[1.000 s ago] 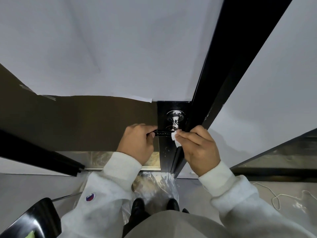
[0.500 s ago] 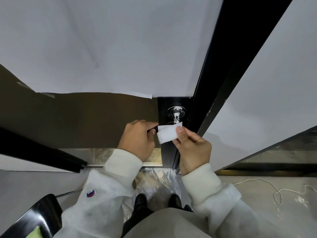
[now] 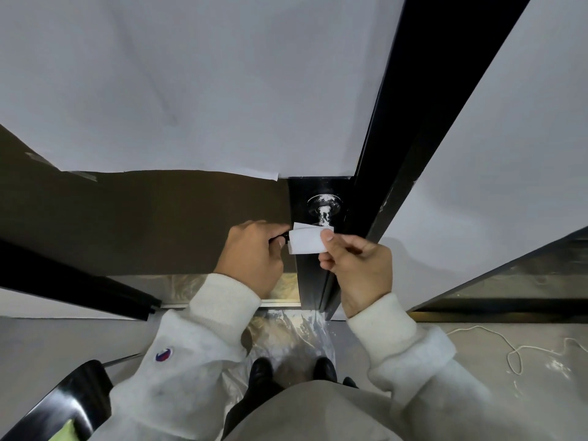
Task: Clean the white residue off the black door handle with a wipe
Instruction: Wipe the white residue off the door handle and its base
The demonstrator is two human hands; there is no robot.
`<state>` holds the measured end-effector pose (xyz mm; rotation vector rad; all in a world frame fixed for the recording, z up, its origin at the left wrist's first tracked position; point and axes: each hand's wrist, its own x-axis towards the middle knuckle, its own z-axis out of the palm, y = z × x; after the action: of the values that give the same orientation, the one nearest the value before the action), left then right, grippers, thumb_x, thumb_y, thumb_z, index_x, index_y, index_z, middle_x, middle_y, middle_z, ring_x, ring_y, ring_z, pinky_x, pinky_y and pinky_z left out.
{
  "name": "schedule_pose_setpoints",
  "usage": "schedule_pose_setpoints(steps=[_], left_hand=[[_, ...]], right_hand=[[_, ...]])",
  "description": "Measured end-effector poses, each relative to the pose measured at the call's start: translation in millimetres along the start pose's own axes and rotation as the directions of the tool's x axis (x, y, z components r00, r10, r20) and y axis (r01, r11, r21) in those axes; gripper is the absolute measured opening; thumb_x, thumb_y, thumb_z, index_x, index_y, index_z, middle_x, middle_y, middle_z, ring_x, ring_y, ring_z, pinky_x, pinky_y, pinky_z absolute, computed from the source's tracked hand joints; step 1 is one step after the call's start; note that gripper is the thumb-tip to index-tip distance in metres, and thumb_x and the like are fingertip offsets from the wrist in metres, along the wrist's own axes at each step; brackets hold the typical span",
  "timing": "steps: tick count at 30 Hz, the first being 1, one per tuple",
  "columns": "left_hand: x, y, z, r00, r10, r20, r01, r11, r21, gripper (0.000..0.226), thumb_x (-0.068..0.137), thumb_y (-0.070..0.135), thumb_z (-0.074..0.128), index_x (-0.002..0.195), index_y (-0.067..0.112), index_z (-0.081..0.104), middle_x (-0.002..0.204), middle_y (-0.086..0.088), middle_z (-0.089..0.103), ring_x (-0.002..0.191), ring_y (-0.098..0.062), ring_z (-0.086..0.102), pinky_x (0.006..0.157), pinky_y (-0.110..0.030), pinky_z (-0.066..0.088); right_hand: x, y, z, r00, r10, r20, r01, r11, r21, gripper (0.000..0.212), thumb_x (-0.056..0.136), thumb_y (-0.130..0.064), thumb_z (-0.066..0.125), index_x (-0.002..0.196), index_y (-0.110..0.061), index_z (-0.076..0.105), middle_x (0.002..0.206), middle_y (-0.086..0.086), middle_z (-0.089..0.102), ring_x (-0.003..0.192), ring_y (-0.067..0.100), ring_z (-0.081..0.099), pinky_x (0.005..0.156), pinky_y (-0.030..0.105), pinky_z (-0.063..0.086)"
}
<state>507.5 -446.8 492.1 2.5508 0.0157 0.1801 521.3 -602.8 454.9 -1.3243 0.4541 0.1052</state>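
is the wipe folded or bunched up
Folded: the wipe shows a flat doubled layer, pinched by the right hand.

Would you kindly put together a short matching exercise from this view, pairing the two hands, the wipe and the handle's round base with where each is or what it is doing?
Things:
1. left hand
2. right hand
3. wipe
4. round base of the door handle

States:
A. streaked with white residue
B. grips the end of the black lever
C. folded and white, draped over the lever
D. pinches the wipe by its right edge

Pairs: 1-B, 2-D, 3-C, 4-A
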Motion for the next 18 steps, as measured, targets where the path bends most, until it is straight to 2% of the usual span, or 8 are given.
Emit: schedule_pose_setpoints(steps=[4,7,8,10,11,12,16,18], left_hand=[[-2.1,-0.7,0.9,1.0,-0.01,-0.008,0.01,1.0,-0.002,0.03,0.09,0.003,0.059,0.112,0.016,0.074,0.099,-0.003,0.074,0.097,-0.022,0.063,0.085,-0.022,0.042],[-2.3,-2.3,1.0,1.0,-0.015,-0.011,0.015,1.0,-0.004,0.03,0.091,0.005,0.059,0.114,0.018,0.073,0.101,-0.001,0.074,0.1,-0.02,0.063,0.084,-0.015,0.035],[-2.1,-2.8,1.5,1.0,-0.011,-0.009,0.011,1.0,0.007,0.03,0.092,0.005,0.059,0.115,0.018,0.073,0.102,-0.001,0.074,0.101,-0.019,0.062,0.082,-0.011,0.03],[-2.4,-3.2,2.3,1.0,-0.001,-0.014,0.001,1.0,0.02,0.03,0.092,0.006,0.059,0.116,0.018,0.073,0.101,0.0,0.074,0.1,-0.02,0.062,0.08,-0.011,0.028],[-2.9,-3.4,2.1,1.0,0.001,-0.017,-0.001,1.0,0.017,0.031,0.091,0.006,0.059,0.115,0.019,0.073,0.099,-0.001,0.074,0.099,-0.021,0.062,0.08,-0.013,0.029],[-2.9,-3.9,1.5,1.0,0.002,-0.022,-0.002,1.0,0.008,0.031,0.091,0.005,0.059,0.115,0.019,0.073,0.097,-0.001,0.074,0.097,-0.021,0.062,0.08,-0.015,0.031],[-2.8,-4.2,2.0,0.999,0.014,-0.03,-0.015,1.0,-0.012,0.03,0.09,0.005,0.06,0.114,0.016,0.073,0.092,-0.002,0.073,0.092,-0.021,0.061,0.076,-0.011,0.027],[-1.7,-5.9,2.8,0.999,0.011,-0.031,-0.011,1.0,-0.012,0.029,0.09,0.005,0.06,0.114,0.015,0.073,0.092,-0.003,0.073,0.092,-0.022,0.061,0.076,-0.012,0.028]], right_hand=[[2.6,1.4,-16.1,0.997,-0.035,0.071,0.034,0.999,0.013,0.009,0.084,-0.015,0.077,0.087,-0.007,0.078,0.064,0.012,0.07,0.059,0.021,0.063,0.065,0.034,0.054],[2.7,-1.6,-21.1,0.976,-0.209,0.068,0.219,0.941,-0.258,0.007,0.086,-0.021,0.077,0.092,-0.018,0.079,0.066,0.002,0.075,0.062,0.015,0.073,0.072,0.036,0.06],[1.7,-2.2,-19.7,0.94,-0.331,0.08,0.335,0.854,-0.399,0.01,0.086,-0.024,0.077,0.094,-0.019,0.08,0.068,-0.001,0.076,0.064,0.013,0.074,0.075,0.032,0.059],[-1.5,-2.7,-17.1,0.777,-0.593,0.212,0.577,0.534,-0.619,0.013,0.086,-0.021,0.078,0.096,-0.013,0.08,0.077,0.002,0.077,0.069,0.017,0.073,0.075,0.024,0.054],[-2.2,-2.0,-16.5,0.679,-0.667,0.306,0.659,0.37,-0.655,0.013,0.086,-0.017,0.078,0.096,-0.009,0.08,0.081,0.005,0.076,0.071,0.021,0.071,0.073,0.024,0.053],[-2.3,-1.0,-17.2,0.604,-0.702,0.379,0.71,0.257,-0.656,0.012,0.086,-0.013,0.077,0.096,-0.006,0.079,0.084,0.008,0.075,0.072,0.024,0.07,0.072,0.027,0.054],[-6.9,-13.8,-22.8,0.469,-0.702,0.536,0.814,0.108,-0.571,0.015,0.086,-0.006,0.07,0.098,-0.001,0.077,0.091,0.012,0.067,0.08,0.029,0.067,0.069,0.035,0.058],[-7.9,-26.2,-15.3,0.458,-0.639,0.618,0.836,0.073,-0.544,0.013,0.087,-0.004,0.067,0.097,0.001,0.073,0.094,0.013,0.063,0.081,0.029,0.063,0.069,0.036,0.056]])
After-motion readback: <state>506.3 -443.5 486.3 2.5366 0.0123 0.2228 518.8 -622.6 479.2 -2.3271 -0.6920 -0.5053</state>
